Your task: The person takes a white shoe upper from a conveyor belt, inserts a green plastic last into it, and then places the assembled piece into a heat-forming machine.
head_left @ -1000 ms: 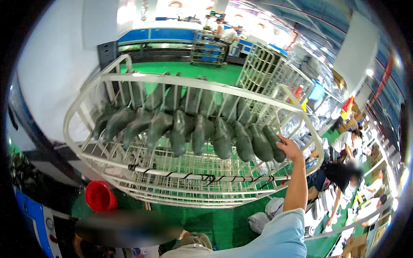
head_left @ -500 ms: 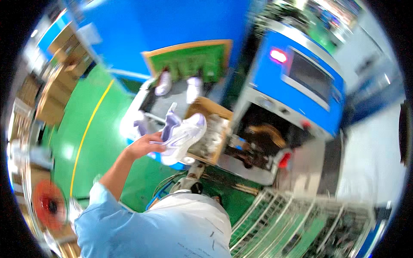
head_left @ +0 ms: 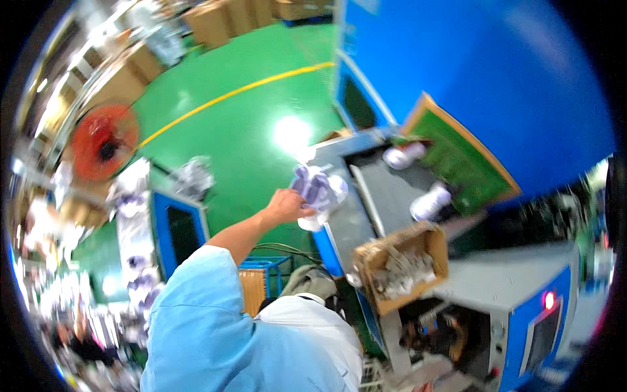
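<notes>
My left hand point(head_left: 287, 207) is closed on a white and lavender sneaker point(head_left: 310, 189), held in the air by its opening edge. Close against it shows another white rounded shape; blur hides whether this is a second shoe in the same grip. Beyond, to the right, two more white and lavender sneakers, one farther point(head_left: 403, 157) and one nearer point(head_left: 431, 202), stand apart on a grey machine bed before a green panel point(head_left: 457, 160) with a wooden edge. My right hand does not show.
A cardboard box point(head_left: 375, 291) of crumpled pale pieces sits at the machine's near edge. Lower right stands a blue and grey machine point(head_left: 529, 333) with a red light. To the left are a red fan point(head_left: 104, 142) and a blue-framed rack point(head_left: 179, 232) with shoes alongside. A blue wall point(head_left: 490, 78) rises behind.
My view has swung to the left, bringing the fan and shoe rack further in. The left hand still grips the sneaker, now away from the cardboard box and beside the machine bed's left edge.
</notes>
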`<state>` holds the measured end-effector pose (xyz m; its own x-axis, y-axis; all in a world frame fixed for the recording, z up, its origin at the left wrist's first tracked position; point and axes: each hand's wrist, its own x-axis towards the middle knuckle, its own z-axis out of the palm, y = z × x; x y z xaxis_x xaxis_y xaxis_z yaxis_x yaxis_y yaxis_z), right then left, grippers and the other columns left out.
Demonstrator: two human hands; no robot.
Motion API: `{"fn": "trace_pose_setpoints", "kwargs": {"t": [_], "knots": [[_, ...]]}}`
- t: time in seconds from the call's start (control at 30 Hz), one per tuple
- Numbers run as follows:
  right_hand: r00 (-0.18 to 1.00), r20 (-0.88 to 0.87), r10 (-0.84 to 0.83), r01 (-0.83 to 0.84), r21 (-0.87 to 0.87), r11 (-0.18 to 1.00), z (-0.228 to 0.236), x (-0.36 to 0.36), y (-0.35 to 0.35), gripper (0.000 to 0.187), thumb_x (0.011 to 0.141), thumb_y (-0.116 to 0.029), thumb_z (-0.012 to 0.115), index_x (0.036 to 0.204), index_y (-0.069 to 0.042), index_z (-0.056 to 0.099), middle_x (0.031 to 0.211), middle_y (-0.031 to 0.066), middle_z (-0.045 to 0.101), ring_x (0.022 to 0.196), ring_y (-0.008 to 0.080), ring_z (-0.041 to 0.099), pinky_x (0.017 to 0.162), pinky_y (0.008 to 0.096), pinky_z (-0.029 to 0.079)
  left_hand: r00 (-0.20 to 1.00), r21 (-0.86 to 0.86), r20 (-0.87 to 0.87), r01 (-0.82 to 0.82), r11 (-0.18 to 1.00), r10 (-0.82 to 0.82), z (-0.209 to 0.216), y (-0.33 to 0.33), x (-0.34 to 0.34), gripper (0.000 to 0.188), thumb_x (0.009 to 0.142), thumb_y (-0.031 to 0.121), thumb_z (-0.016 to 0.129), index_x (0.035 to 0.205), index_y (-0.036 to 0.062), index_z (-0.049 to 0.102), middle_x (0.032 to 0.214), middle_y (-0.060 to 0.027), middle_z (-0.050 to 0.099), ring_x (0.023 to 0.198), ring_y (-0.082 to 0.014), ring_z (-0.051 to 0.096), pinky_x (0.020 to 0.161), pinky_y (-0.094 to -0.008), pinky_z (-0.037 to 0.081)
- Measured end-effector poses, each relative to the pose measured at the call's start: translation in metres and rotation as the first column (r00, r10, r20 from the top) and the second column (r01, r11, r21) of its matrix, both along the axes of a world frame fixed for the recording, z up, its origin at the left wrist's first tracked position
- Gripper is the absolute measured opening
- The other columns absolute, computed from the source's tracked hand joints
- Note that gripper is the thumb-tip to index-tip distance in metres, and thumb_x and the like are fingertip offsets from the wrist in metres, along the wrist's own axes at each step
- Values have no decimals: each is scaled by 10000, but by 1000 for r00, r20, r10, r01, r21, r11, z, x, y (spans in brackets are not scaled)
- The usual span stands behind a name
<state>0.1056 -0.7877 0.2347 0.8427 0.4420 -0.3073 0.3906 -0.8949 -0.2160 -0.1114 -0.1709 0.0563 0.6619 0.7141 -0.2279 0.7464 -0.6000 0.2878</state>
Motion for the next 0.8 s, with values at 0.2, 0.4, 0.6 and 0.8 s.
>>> {"fn": "trace_pose_setpoints", "kwargs": {"t": [0.2,0.4,0.6,0.8], "knots": [[980,17,199,-200,78,977,-45,53,30,418,979,-294,541,1304,-34,576,1232,200,624,1071,349,607,927,394,467,961,-17,-77,-268,963,266,57,-52,-218,555,772,615,611,837,81,748,856,-159,683,895,-342,650,808,-450,508],[907,-83,413,-391,201,898,-54,57,90,431,939,-224,617,1294,15,565,1203,212,638,1082,330,619,966,383,455,664,438,-56,-655,616,746,117,-163,-484,489,708,546,707,797,66,731,889,-178,663,868,-352,639,765,-458,509],[773,136,620,-633,239,737,-54,58,120,320,935,-194,624,1172,19,652,1119,222,667,1035,349,629,943,388,478,28,691,438,-650,-316,898,114,-176,-511,254,879,254,552,933,24,647,942,-198,654,885,-420,617,793,-509,489],[487,852,-193,-383,406,830,21,72,179,341,952,-212,612,1195,28,621,1165,209,652,1048,335,634,950,425,478,720,-57,200,-668,742,664,-30,-104,-229,261,862,246,588,962,14,651,994,-198,666,959,-379,626,833,-471,493]]}}
